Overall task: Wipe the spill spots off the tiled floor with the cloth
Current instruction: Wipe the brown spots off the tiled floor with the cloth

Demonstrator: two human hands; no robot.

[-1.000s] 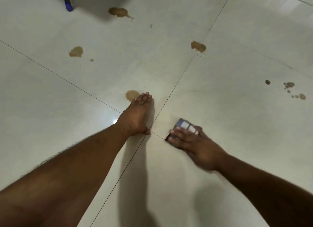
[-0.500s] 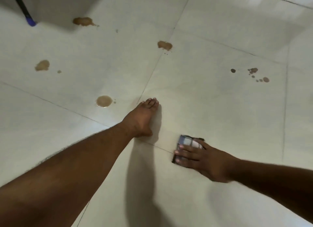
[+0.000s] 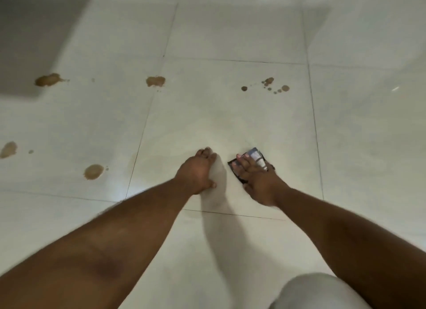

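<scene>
On the pale tiled floor (image 3: 230, 115), right hand (image 3: 258, 182) presses a folded dark cloth (image 3: 255, 155) flat with fingers extended, nothing pinched; left hand (image 3: 198, 170) braced palm-down just beside it, holding nothing. Brown spill spots lie well apart: cluster of droplets (image 3: 268, 85) ahead, puddles (image 3: 93, 171) to the left. Risks, as judged: small cloth saturates and smears, or the bracing hand slips on wet glossy tile.

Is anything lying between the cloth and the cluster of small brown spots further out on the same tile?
Nothing visible. The right hand presses the folded cloth flat on the floor, and only bare tile lies between it and the spot cluster. The left hand rests off to the side.
</scene>
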